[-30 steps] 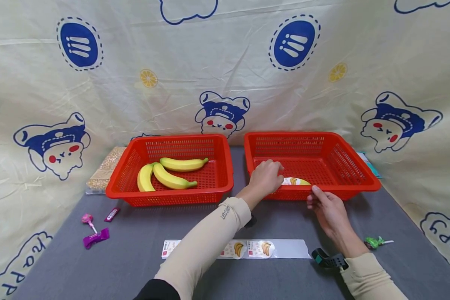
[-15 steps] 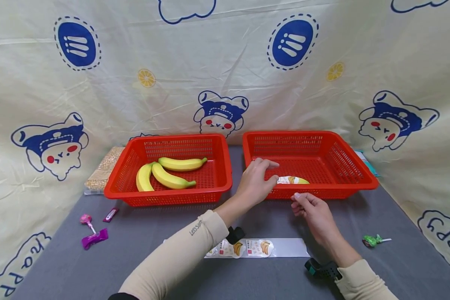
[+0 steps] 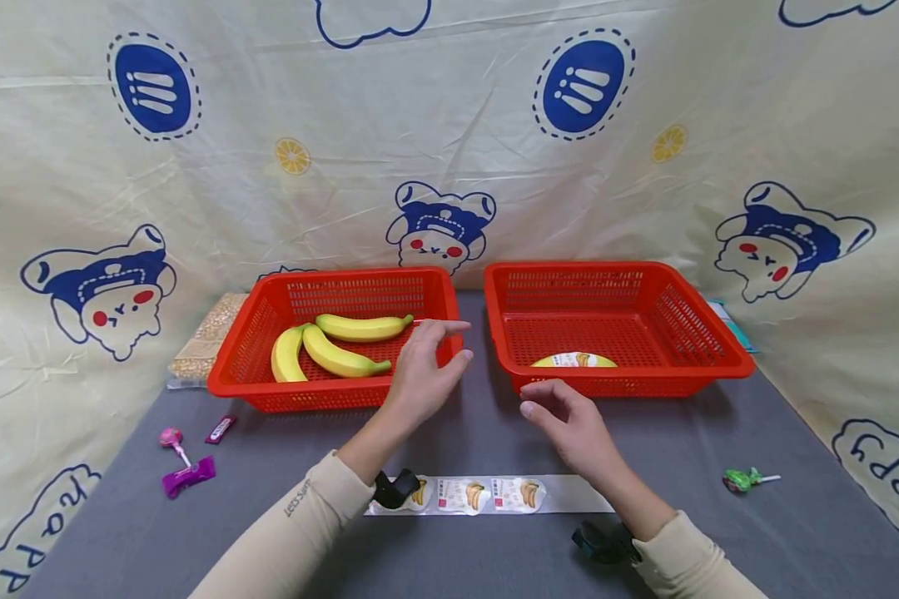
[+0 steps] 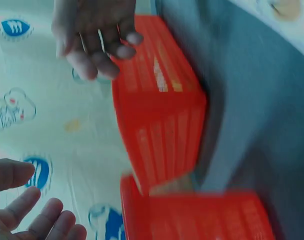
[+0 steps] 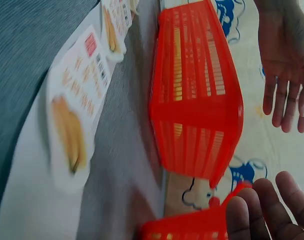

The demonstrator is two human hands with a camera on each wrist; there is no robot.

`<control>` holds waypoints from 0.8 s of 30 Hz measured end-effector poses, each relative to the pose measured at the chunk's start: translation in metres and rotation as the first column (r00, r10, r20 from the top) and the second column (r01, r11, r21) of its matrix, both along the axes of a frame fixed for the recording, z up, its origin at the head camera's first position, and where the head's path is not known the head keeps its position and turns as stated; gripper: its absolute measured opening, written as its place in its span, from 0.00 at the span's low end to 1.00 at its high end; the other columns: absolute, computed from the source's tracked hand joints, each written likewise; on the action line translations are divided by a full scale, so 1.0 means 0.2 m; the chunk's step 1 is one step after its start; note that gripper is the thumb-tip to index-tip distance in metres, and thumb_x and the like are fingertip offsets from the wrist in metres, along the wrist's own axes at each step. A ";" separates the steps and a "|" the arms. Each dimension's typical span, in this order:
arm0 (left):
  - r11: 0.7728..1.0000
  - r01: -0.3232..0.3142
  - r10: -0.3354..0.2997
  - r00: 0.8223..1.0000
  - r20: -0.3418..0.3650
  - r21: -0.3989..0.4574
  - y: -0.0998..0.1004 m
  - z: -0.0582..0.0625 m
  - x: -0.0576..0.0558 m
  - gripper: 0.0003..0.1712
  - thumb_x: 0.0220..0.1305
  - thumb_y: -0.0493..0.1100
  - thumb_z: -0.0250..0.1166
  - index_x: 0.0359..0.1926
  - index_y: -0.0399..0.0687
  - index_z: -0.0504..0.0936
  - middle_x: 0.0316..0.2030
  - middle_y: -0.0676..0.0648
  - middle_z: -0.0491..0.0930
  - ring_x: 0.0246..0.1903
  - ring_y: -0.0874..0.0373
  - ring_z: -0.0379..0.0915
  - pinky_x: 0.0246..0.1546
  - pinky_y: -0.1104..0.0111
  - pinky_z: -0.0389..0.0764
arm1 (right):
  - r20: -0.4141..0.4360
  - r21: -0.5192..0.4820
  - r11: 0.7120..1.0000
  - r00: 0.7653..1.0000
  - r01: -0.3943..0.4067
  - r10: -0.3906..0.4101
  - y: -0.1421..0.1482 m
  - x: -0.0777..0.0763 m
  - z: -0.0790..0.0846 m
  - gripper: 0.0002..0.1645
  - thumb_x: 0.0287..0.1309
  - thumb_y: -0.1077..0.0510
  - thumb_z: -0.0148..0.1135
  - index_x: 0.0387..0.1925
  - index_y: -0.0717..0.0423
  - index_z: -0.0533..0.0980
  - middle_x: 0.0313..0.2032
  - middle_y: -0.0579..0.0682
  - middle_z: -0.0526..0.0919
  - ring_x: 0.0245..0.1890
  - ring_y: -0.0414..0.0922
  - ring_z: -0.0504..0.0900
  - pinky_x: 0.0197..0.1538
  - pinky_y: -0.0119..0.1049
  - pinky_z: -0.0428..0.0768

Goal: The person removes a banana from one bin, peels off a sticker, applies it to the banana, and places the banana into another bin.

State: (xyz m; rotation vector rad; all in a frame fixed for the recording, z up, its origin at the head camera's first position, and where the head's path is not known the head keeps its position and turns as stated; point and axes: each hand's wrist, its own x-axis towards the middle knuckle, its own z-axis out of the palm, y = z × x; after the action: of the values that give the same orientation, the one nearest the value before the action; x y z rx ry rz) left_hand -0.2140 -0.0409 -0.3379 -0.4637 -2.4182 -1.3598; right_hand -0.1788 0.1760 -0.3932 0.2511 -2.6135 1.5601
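Observation:
My left hand [image 3: 423,372] hovers over the right end of the left red basket [image 3: 307,401], empty, fingers extended and thumb apart. Inside that basket lie three yellow bananas [image 3: 340,355]. In front of the near left corner of the right red basket [image 3: 644,383] is my right hand [image 3: 573,428], holding nothing, its fingers loosely bent. One banana [image 3: 541,361] with a white label [image 3: 575,359] on it lies in the right basket, partly hidden by the front wall. A strip of banana-printed labels [image 3: 464,496] lies on the table below both hands; the left wrist strap covers part of it.
On the grey table's left are a pink lollipop [image 3: 171,438] and two small wrapped candies [image 3: 189,477]. A green lollipop [image 3: 742,480] lies at right. A bag of grains [image 3: 206,341] stands beside the left basket, and a blue packet [image 3: 734,326] is behind the right one.
My left hand has left the right basket and moved left to the banana basket. The right hand has shifted left along the right basket's front. The labelled banana stays inside.

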 end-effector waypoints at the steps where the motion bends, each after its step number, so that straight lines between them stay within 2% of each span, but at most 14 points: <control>1: 1.000 -0.014 0.014 1.000 0.008 0.002 -0.04 0.00 0.00 0.21 0.57 0.40 0.65 0.53 0.49 0.78 0.52 0.47 0.77 0.55 0.53 0.70 0.58 0.55 0.70 | -0.018 0.003 1.000 1.000 -0.012 0.012 -0.02 0.00 0.00 0.22 0.57 0.48 0.63 0.51 0.50 0.75 0.48 0.50 0.81 0.46 0.43 0.76 0.49 0.29 0.75; 5: 0.998 -0.065 0.066 0.996 0.054 -0.026 -0.20 0.01 -0.03 0.22 0.57 0.42 0.66 0.54 0.49 0.77 0.54 0.46 0.76 0.56 0.51 0.68 0.59 0.53 0.70 | -0.074 0.014 0.999 0.996 -0.043 0.044 -0.10 -0.02 0.01 0.22 0.56 0.51 0.64 0.52 0.50 0.74 0.48 0.50 0.81 0.47 0.44 0.76 0.51 0.33 0.76; 9: 0.992 -0.091 0.099 0.990 0.099 -0.082 -0.37 0.01 -0.07 0.23 0.59 0.42 0.64 0.57 0.48 0.75 0.55 0.44 0.74 0.56 0.49 0.67 0.57 0.53 0.70 | -0.100 0.001 0.997 0.992 -0.075 0.074 -0.17 -0.05 0.00 0.24 0.56 0.55 0.65 0.55 0.51 0.73 0.51 0.52 0.78 0.50 0.50 0.78 0.53 0.43 0.76; 12: 0.985 -0.117 0.135 0.978 0.156 -0.124 -0.48 0.00 -0.10 0.24 0.60 0.43 0.62 0.59 0.48 0.73 0.58 0.43 0.72 0.58 0.47 0.64 0.58 0.51 0.67 | -0.118 -0.013 0.994 0.988 -0.104 0.102 -0.22 -0.08 -0.01 0.27 0.55 0.57 0.65 0.57 0.50 0.71 0.54 0.54 0.76 0.53 0.55 0.77 0.53 0.50 0.76; 17: 0.969 -0.150 0.196 0.952 0.237 -0.197 -0.64 0.00 -0.16 0.25 0.62 0.44 0.61 0.61 0.48 0.72 0.62 0.41 0.68 0.59 0.45 0.62 0.57 0.51 0.69 | -0.110 -0.016 0.990 0.984 -0.142 0.140 -0.33 -0.13 -0.01 0.33 0.55 0.56 0.66 0.62 0.51 0.67 0.60 0.53 0.72 0.57 0.54 0.75 0.54 0.50 0.77; 21: 0.960 -0.140 0.211 0.932 0.295 -0.243 -0.74 0.00 -0.21 0.26 0.63 0.45 0.60 0.62 0.48 0.70 0.63 0.40 0.66 0.58 0.45 0.62 0.53 0.54 0.73 | -0.120 0.006 0.990 0.983 -0.138 0.137 -0.39 -0.18 0.00 0.37 0.55 0.53 0.65 0.65 0.53 0.64 0.66 0.50 0.65 0.62 0.51 0.72 0.56 0.49 0.76; 24: 0.953 -0.108 0.203 0.921 0.334 -0.282 -0.80 -0.01 -0.25 0.27 0.63 0.45 0.60 0.63 0.47 0.69 0.63 0.38 0.66 0.57 0.45 0.63 0.50 0.54 0.76 | -0.137 0.035 0.992 0.983 -0.120 0.124 -0.42 -0.23 0.00 0.38 0.55 0.51 0.65 0.66 0.55 0.63 0.69 0.51 0.61 0.64 0.50 0.68 0.57 0.49 0.75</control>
State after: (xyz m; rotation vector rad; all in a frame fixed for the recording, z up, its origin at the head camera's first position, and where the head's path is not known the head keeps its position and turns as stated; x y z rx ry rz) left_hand -0.2643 -0.2012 -0.3390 -0.0751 -2.8786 -1.1452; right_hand -0.2239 0.0910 -0.3934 0.5122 -2.5567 1.4847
